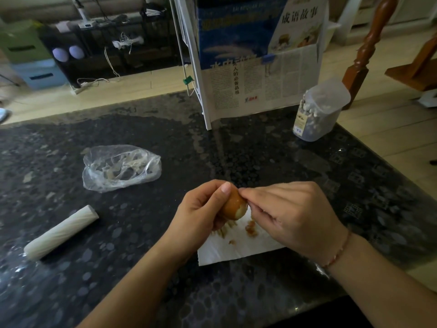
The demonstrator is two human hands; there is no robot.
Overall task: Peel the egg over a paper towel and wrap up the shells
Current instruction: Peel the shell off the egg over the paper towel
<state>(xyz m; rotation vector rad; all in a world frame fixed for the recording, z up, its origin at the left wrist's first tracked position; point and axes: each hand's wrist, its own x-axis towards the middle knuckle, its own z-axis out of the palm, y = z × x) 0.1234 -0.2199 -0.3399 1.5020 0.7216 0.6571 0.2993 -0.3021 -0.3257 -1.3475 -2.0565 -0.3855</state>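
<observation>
We work at a dark stone counter (236,292) that fills most of the view. At 12 o'clock stands a white rack (205,91) hung with newspaper (260,91). At 10 o'clock from our hands lies a crumpled clear plastic bag (121,168), and at 2 o'clock sits a clear plastic jar (319,112) with a lid. At 8 o'clock a white ribbed roll (62,232) lies on its side, well apart from the bag. Under our hands at 6 o'clock is the paper towel (236,249), with brown bits of shell (251,229) scattered on it. Our left hand (201,213) grasps the egg (234,205) above the towel, fingers curled round it, thumb on top. The egg is brown with a pale peeled patch at its lower end. Our right hand (290,214) pinches at the egg's upper side with thumb and forefinger. A thin bracelet (340,250) circles the right wrist.
</observation>
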